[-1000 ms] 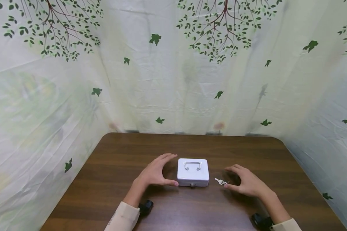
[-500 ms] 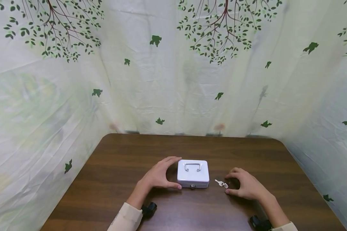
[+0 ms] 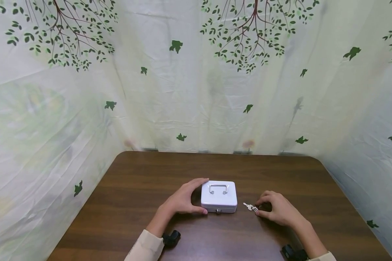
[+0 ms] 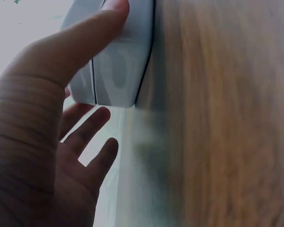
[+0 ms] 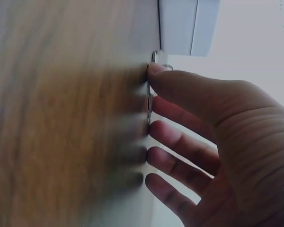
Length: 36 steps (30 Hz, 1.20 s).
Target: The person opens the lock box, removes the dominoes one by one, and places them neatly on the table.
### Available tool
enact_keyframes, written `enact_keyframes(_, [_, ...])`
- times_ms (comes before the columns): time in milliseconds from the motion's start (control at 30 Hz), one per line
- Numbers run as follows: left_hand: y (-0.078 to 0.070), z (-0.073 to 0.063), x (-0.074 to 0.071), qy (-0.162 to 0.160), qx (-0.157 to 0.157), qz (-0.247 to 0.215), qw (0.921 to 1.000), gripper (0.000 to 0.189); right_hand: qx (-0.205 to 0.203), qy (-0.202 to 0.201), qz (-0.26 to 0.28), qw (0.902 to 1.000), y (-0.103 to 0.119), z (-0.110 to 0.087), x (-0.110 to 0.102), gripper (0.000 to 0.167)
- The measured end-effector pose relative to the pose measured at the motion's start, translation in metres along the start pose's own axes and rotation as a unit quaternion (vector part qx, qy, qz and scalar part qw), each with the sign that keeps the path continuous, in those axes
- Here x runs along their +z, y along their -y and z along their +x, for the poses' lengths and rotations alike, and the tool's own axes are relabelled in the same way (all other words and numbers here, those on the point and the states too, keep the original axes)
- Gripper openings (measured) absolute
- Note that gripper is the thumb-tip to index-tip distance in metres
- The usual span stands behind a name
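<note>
A small white cash box (image 3: 219, 195) with a wire handle on its lid and a lock in front sits closed on the brown table. My left hand (image 3: 183, 199) holds its left end, thumb on the front face and fingers reaching round the back corner. In the left wrist view, the thumb lies against the box side (image 4: 116, 75). Right of the box, a set of small silver keys on a ring (image 3: 249, 207) lies flat. My right hand (image 3: 279, 208) is at the ring end, thumb and fingertips down on either side of it. In the right wrist view, the thumb touches the keys (image 5: 150, 106).
The wooden table (image 3: 150, 166) has rounded far corners. A pale curtain (image 3: 196, 90) printed with leaves and branches hangs behind it and along both sides. Black wrist cameras (image 3: 171, 238) are strapped to both wrists.
My left hand has moved right, from beside the box onto its left corners. My right hand has come down slightly and its thumb and fingertips have drawn closer about the key ring.
</note>
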State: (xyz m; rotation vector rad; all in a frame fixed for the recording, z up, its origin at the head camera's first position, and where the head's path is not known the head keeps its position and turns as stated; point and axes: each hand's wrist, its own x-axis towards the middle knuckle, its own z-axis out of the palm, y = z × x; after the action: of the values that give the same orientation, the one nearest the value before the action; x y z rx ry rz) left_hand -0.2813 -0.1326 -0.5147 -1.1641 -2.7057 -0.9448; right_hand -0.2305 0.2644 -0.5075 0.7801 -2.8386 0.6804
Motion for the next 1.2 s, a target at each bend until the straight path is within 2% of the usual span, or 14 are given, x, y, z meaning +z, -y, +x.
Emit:
enact_keyframes(267, [-0.002,0.000,0.001,0.006,-0.015,-0.015,0.9998,0.109,0.005,-0.015,-0.010,0.9998,0.003,0.003,0.004,0.028])
enact_keyframes(667, [-0.003,-0.001,0.001,0.004,-0.027,-0.017,0.9995,0.108,0.013,-0.020,-0.002,0.9997,0.010,0.005,0.010,0.009])
enact_keyframes(833, [-0.003,-0.001,0.001,0.008,-0.031,-0.016,0.9994,0.108,0.024,-0.014,0.004,0.9996,0.011,0.004,0.010,0.006])
enact_keyframes(1200, [-0.004,-0.001,0.000,0.004,-0.029,-0.015,0.9995,0.110,0.000,-0.046,-0.004,0.9990,0.010,0.004,0.014,0.007])
